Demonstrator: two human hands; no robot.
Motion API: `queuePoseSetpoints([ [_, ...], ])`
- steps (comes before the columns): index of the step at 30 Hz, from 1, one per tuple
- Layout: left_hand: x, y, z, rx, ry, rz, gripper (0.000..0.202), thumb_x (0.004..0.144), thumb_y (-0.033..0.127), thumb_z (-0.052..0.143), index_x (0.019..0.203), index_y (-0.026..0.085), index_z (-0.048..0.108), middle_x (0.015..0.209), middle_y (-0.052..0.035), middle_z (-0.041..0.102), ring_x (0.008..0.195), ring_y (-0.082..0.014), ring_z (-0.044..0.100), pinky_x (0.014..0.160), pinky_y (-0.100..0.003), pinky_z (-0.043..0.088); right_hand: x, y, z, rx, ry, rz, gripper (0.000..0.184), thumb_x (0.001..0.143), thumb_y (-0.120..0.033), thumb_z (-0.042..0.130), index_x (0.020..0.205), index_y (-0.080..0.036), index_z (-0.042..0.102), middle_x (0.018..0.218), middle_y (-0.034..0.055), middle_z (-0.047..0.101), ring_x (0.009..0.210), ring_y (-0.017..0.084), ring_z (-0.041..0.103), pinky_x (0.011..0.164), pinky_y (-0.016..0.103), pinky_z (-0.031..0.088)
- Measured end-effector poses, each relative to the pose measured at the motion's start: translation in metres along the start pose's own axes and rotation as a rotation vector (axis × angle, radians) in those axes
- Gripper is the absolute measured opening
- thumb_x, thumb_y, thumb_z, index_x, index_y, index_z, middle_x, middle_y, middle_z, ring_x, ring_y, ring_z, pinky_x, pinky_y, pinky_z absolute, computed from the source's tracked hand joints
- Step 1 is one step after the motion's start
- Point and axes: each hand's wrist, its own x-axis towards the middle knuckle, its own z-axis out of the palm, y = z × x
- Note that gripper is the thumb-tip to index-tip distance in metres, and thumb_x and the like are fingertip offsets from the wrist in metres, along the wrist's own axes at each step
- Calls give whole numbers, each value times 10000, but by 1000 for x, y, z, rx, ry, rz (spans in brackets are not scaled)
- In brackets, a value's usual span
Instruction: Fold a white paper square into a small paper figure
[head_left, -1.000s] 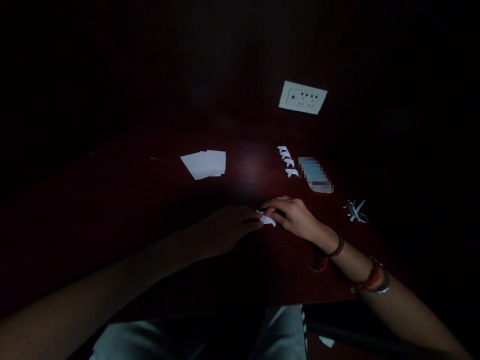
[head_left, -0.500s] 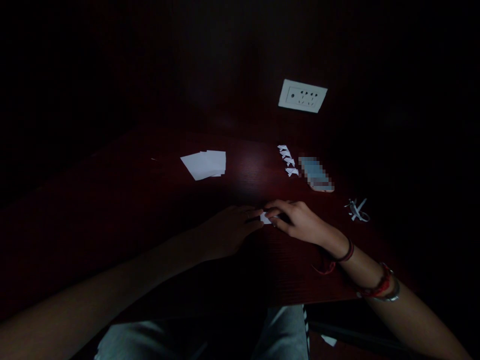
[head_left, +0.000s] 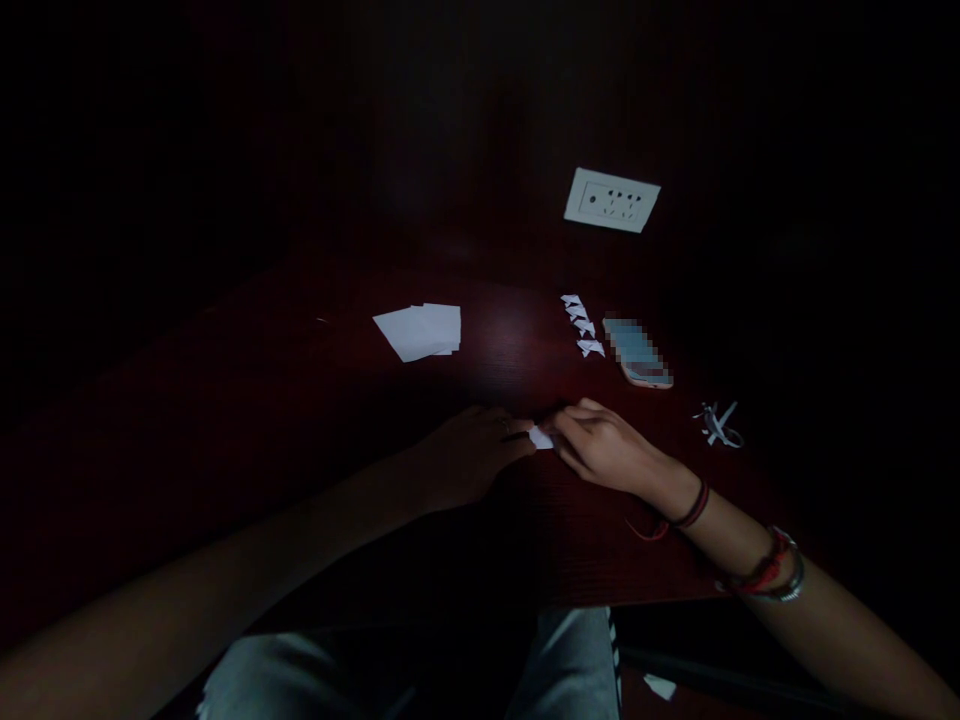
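A small folded piece of white paper [head_left: 541, 438] lies on the dark red table between my hands, partly covered by fingers. My left hand [head_left: 480, 450] is in shadow, its thumb and fingertips closed on the paper's left edge. From the other side my right hand [head_left: 604, 447] holds the right edge, fingers curled and bunched together. Beyond them, several small folded paper pieces [head_left: 583, 325] stand in a slanting row. Flat white paper sheets [head_left: 421, 331] lie overlapping to their left.
A phone [head_left: 637, 353] lies right of the folded pieces. Thin paper strips [head_left: 718, 427] sit in a loose tangle farther right. A white socket plate [head_left: 612, 200] is on the wall. A white scrap [head_left: 660, 686] lies below the table's front edge.
My right hand's fingers have drawn closer together over the paper's right edge. The whole view has shifted slightly, so everything appears a little farther right. My left hand keeps its hold.
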Motion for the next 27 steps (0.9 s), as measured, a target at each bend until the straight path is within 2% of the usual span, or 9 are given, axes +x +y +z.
queuePoseSetpoints([
  [7,2,1,1,4,9,-17,293,833,163,391,1103,235,479,1233,-2,446,1027,-203,423,821,-332,321,-7,2,1,42,13,88,112,779,-151,412,845,-146,502,776,76,576,708,171,516,728,303,357],
  [12,3,1,1,-28,24,-14,297,835,145,377,1104,220,478,1208,-21,464,1017,-193,427,824,-326,331,-7,3,-3,162,36,139,130,797,-177,421,886,-146,510,839,74,596,764,169,542,763,315,366],
  [16,5,-3,0,-150,51,27,352,773,58,374,1083,186,481,1180,-44,476,1040,-175,417,878,-329,323,-4,5,-7,312,82,123,323,756,-276,531,1052,-161,470,981,73,579,890,184,525,807,333,378],
  [19,6,-10,-2,-353,89,27,364,708,7,364,1010,168,485,1129,-39,500,1034,-141,430,899,-299,332,0,4,-9,354,47,78,398,735,-298,565,1100,-174,465,1025,75,565,938,191,511,816,335,392],
  [23,7,-25,-4,-611,220,-82,325,690,-9,312,898,165,492,1080,-32,520,1025,-106,458,884,-265,359,8,0,-10,399,17,54,376,760,-242,539,1121,-177,457,1011,59,578,926,168,525,827,319,397],
  [27,8,-44,1,-637,383,-281,273,660,18,326,820,160,495,1036,-45,535,940,-127,516,828,-295,404,15,4,-16,486,-25,-6,462,735,-177,557,1172,-190,407,996,28,587,924,145,527,841,294,402],
])
